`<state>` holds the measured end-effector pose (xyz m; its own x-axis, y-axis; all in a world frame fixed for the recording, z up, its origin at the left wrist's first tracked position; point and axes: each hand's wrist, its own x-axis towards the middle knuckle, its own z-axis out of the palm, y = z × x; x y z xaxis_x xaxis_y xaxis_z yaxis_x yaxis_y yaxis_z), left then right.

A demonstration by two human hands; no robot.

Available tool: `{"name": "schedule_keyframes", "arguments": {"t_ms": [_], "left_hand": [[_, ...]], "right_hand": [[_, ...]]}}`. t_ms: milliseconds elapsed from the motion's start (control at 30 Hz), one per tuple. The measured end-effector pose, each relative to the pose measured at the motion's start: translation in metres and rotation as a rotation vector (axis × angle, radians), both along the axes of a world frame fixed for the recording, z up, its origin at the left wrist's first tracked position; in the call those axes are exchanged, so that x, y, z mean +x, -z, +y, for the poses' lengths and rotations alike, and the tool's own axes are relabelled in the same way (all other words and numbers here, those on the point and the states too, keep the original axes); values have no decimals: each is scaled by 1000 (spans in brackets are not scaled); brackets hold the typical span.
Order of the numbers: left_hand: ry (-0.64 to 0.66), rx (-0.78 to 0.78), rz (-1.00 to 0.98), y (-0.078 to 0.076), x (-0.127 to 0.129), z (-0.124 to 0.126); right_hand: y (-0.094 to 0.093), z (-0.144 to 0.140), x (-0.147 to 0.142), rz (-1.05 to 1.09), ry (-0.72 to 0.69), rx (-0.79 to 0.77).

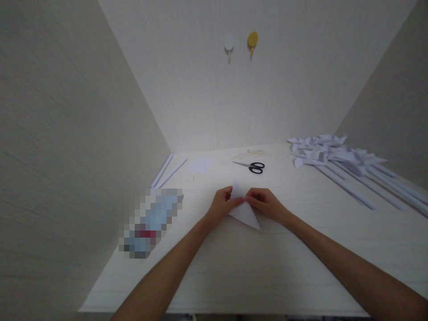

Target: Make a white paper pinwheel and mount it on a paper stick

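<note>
The pale table (240, 276) carries a heap of paper pinwheels (337, 156) well right of the scissors (251, 166) and two rolled paper sticks (167, 171) well to their left. Nearer than the scissors, the left hand (222, 206) and right hand (265, 203) each pinch a folded white paper (244, 209) that lies on the table.

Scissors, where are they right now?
In the head view the black-handled scissors lie flat on the table, just beyond the hands, toward the back wall.
</note>
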<state>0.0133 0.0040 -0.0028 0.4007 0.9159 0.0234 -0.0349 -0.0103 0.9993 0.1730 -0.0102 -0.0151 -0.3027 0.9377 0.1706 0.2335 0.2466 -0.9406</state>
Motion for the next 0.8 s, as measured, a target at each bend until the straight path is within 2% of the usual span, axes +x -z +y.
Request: {"name": "schedule_keyframes", "arguments": {"t_ms": [100,233,333,467,567,733,800], "left_hand": [[36,54,66,0,1,0],[41,21,41,1,3,0],[41,17,39,2,4,-1],[67,-2,63,3,4,-2],[-38,12,83,2,5,-2],[-330,-27,-8,-1,7,-3],[-378,-33,-16,-1,8,-4]], "right_hand": [[-4,-1,-1,32,37,-9],[-6,-3,-2,108,124,-98],[-5,-4,-4,114,65,-145],[-5,-4,-7,119,24,-125],[-7,-6,-6,168,81,-153],[-8,-6,-5,359,120,-165],[-6,-4,-5,397,109,-212]]}}
